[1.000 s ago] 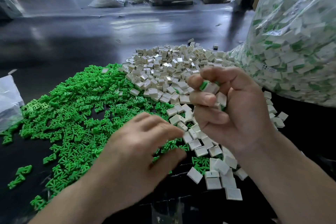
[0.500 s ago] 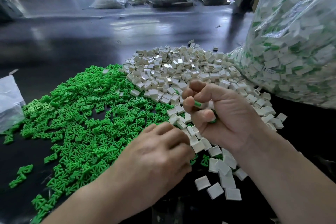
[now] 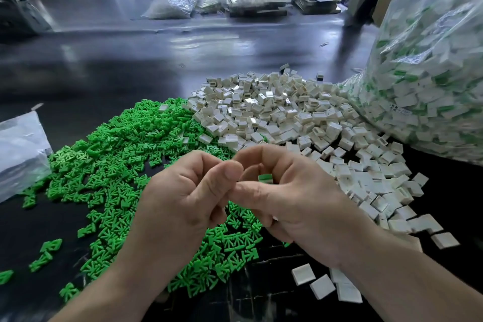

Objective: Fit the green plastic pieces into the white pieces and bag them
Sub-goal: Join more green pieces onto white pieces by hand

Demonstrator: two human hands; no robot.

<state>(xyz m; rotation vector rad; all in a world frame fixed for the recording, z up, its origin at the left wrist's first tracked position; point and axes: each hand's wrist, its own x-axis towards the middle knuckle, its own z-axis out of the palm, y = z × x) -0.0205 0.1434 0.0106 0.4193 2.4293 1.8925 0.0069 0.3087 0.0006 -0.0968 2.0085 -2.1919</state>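
Green plastic pieces [image 3: 109, 159], small and fork-shaped, spread in a wide loose heap over the left and near part of the dark glossy tabletop [image 3: 130, 65]. A few strays lie apart at the near left. At the right edge stands a big clear plastic bag [image 3: 431, 73], packed with white squares that show green. Its foot touches the heap of small square white pieces [image 3: 274, 112]. That white heap lies behind and to the right of the green one. The two meet along a ragged seam, and the white trails toward the near edge at the right. A smaller crumpled clear bag [image 3: 21, 149] lies at the left edge, just beside the green plastic pieces.

Both hands meet above the near part of the green heap. The left grip [image 3: 183, 206] is curled, its thumb tip pressed against the right forefinger; whether it holds anything I cannot tell. The right grip [image 3: 303, 206] is clenched round a small green-and-white piece [image 3: 265, 178]. The piece sits between its bent fingers and thumb, green face up, just right of the left thumb tip.
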